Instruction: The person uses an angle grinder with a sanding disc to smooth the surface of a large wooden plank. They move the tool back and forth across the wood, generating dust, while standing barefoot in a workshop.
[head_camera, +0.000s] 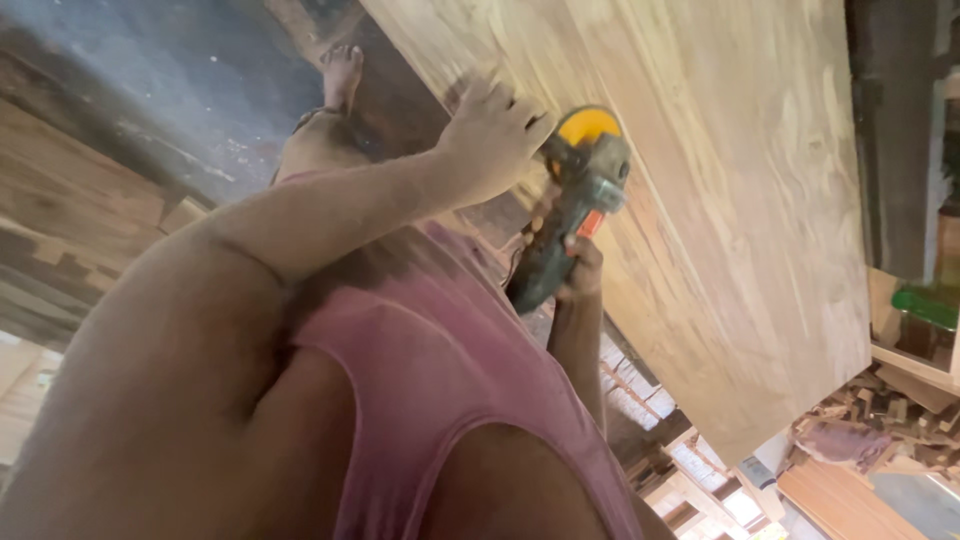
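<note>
Pale wooden panel (720, 180) fills the right of the view, and the green angle grinder (575, 215) with its yellow disc lies against its near edge. The right hand (582, 268) is wrapped around the grinder's body, while the left hand (495, 130) presses flat on the head. With fingers so near the disc, a slip or kickback could catch them or gouge the panel.

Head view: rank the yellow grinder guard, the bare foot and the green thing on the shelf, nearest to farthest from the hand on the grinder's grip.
From the right hand:
1. Guard, just above.
2. Foot, upper left.
3. Green thing, far right.
</note>
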